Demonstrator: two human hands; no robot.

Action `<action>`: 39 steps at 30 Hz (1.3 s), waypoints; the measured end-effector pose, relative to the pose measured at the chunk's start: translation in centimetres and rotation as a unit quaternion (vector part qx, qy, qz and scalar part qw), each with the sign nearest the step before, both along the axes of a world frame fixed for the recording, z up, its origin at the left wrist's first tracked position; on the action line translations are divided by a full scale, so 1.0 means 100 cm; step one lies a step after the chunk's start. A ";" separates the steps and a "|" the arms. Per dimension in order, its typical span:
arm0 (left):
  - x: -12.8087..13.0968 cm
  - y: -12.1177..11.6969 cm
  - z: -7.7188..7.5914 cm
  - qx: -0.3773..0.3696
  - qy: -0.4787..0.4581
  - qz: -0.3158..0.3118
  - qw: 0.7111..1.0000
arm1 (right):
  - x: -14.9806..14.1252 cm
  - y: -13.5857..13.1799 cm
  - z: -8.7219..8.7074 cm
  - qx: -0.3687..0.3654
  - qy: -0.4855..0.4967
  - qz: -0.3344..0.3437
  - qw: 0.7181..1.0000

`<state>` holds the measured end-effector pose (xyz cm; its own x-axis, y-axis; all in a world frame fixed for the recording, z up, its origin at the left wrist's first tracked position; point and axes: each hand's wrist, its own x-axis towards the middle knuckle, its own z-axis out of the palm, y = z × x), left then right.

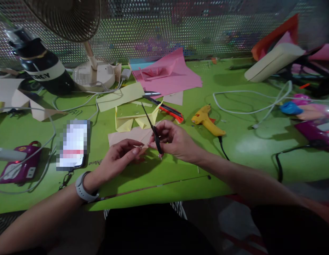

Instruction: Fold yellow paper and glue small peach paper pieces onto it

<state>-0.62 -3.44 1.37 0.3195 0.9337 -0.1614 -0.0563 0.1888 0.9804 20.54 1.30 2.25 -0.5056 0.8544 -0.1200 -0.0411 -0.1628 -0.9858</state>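
My right hand (177,143) is closed around dark scissors (148,117), whose blades point up and away from me. Opposite it, my left hand (122,157) has thumb and fingers together on a small piece of pale paper (144,148). That paper reaches across to the fingertips of the right hand. Under and behind the hands lies a flat pinkish-beige sheet (118,139). Just beyond stands a folded yellow paper shape (123,122) with pointed ends. A red and black utility knife (171,110) rests to its right.
A yellow glue gun (207,120) lies right of my hands, its black cord trailing towards me. At left are a phone (74,143) and a purple power socket (22,164). Behind stand a fan (92,72), a dark bottle (45,65) and pink paper (177,76). White cables (233,92) cross the green table.
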 end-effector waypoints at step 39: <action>-0.039 0.034 0.005 0.033 0.240 0.084 0.967 | 0.020 0.018 -0.011 -0.103 -0.087 0.021 0.991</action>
